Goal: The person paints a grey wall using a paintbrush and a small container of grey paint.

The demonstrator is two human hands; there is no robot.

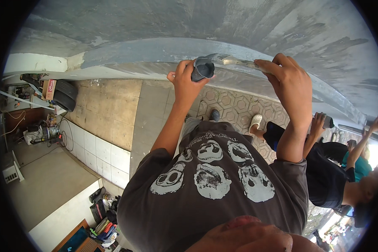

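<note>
A dark grey cup (203, 69) is held in the left hand (184, 80), with its fingers curled around the side. A paintbrush (235, 61) is pinched by its end between the thumb and fingers of the right hand (290, 80). The brush's grey tip is held just beside the cup's rim, in front of a long grey ledge (143, 49); whether the ledge is touched cannot be told. Streaky grey paint is seen on the wall (164, 19) behind it. White pictures and small white letters are printed on the brown T-shirt (214, 180). At the right, another cup (329, 122) is held by a co-worker in black (328, 178). At the left, a small box (49, 89) with a red label and white writing is seen beside black tires (64, 95).
</note>
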